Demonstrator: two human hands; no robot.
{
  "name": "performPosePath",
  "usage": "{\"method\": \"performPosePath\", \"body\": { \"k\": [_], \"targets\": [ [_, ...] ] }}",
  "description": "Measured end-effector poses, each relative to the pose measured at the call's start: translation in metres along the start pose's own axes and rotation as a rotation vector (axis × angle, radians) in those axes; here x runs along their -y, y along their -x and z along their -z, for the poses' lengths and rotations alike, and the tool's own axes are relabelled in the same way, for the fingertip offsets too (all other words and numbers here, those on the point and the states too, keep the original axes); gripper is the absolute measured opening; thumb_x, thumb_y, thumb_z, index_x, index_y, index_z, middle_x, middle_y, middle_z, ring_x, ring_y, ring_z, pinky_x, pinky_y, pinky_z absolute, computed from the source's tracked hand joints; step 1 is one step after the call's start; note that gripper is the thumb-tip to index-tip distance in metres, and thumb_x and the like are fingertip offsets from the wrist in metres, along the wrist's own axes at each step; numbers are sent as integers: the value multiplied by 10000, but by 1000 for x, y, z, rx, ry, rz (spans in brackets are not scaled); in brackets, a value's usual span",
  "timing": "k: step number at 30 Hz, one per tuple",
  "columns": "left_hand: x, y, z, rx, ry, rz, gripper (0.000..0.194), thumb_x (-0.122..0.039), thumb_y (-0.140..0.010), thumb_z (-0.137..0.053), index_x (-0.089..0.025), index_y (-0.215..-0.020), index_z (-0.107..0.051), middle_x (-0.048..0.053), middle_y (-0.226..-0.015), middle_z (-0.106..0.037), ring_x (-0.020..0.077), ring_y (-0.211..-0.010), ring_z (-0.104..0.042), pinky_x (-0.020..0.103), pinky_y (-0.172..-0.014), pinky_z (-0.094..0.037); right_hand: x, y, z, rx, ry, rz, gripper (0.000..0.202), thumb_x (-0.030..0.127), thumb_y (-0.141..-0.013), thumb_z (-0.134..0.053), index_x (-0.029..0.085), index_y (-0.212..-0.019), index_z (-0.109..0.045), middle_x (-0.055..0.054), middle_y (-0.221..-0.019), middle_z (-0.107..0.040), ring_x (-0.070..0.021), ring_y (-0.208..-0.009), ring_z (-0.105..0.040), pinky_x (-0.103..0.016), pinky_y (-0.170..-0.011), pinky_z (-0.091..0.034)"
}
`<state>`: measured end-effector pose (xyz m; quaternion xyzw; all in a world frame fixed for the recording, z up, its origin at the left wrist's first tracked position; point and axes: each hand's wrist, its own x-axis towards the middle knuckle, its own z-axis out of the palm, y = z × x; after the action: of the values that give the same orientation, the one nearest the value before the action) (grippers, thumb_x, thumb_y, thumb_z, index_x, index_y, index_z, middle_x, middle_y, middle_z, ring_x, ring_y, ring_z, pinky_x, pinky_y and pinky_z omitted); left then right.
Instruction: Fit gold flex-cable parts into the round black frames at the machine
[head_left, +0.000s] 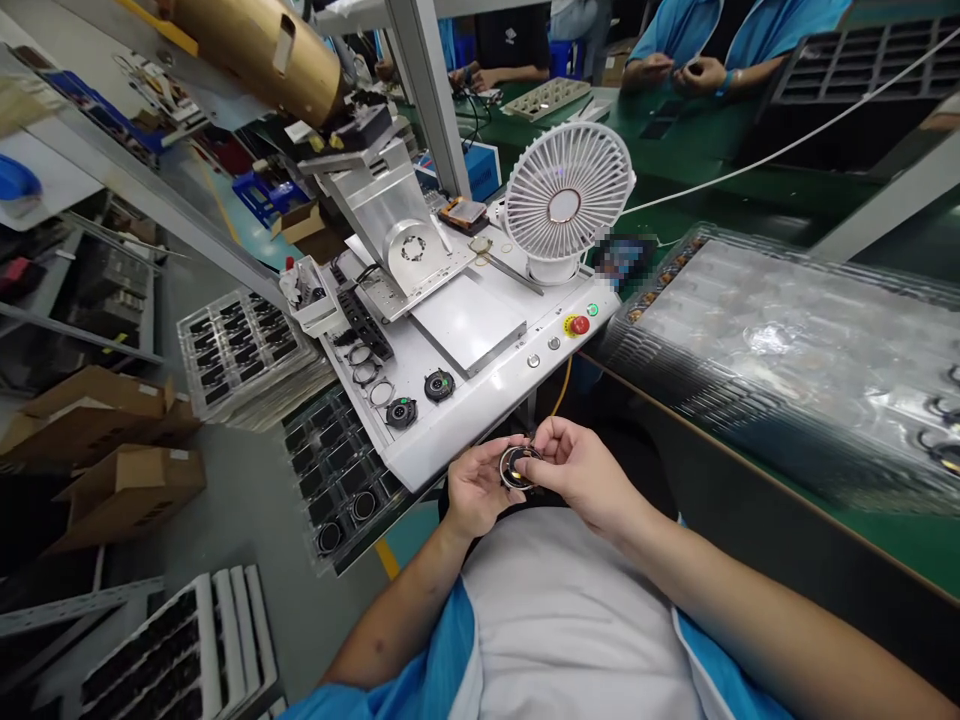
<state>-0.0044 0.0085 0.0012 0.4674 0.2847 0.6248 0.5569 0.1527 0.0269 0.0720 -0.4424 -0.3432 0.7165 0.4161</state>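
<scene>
Close in front of my body, a round watch case [516, 466] with a silver ring and dark inside is held between both hands. My left hand [480, 484] cups it from the left, fingers closed around its edge. The fingers of my right hand [564, 460] press on its face and rim from the right. Two dark round watch parts with green spots, one nearer the front [401, 412] and another watch part [439, 385], lie on the white machine bed beyond. Several thin metal rings [382, 392] lie beside them.
A white fan [568, 200] stands on the machine, behind a red button [579, 325]. A metal fixture [405, 240] rises at the machine's back. Trays of parts [330, 450] sit at left, and stacked clear trays [750, 330] at right. Co-workers' hands [701, 75] show across the bench.
</scene>
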Motion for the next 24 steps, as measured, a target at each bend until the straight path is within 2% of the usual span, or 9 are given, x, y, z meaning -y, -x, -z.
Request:
{"method": "performPosePath", "body": {
  "k": [8, 12, 16, 24],
  "targets": [
    [3, 2, 0, -60, -68, -70, 531, -332, -659, -961, -336, -1157, -778, 60, -1167, -808, 234, -1021, -795, 315, -881, -663, 6, 3, -11, -4, 52, 65, 316, 206, -619, -749, 223, -715, -448, 90, -583, -527, -79, -516, -463, -190, -471, -344],
    [4, 2, 2, -114, -125, -54, 541, -406, -615, -973, -356, -1123, -794, 54, -1114, -823, 249, -965, -809, 342, -837, -679, 4, 3, -12, 7, 36, 51, 312, 198, -617, -723, 227, -749, -443, 85, -613, -564, -86, -521, -502, -196, -483, -379],
    [6, 3, 3, -111, -122, -60, 542, -401, -610, -976, -360, -1119, -795, 45, -1113, -825, 244, -952, -811, 337, -825, -680, 2, 2, -10, 31, 18, 50, 312, 191, -614, -711, 227, -769, -442, 63, -667, -614, -99, -555, -548, -205, -505, -417],
    [11, 7, 9, -158, -45, 1, 596, -322, -515, -1020, -337, -1073, -812, 34, -1078, -834, 246, -955, -809, 334, -850, -670, 8, 2, -9, 30, 63, 37, 313, 182, -604, -720, 227, -754, -449, 96, -578, -552, -85, -491, -520, -187, -456, -393]
  ]
}}
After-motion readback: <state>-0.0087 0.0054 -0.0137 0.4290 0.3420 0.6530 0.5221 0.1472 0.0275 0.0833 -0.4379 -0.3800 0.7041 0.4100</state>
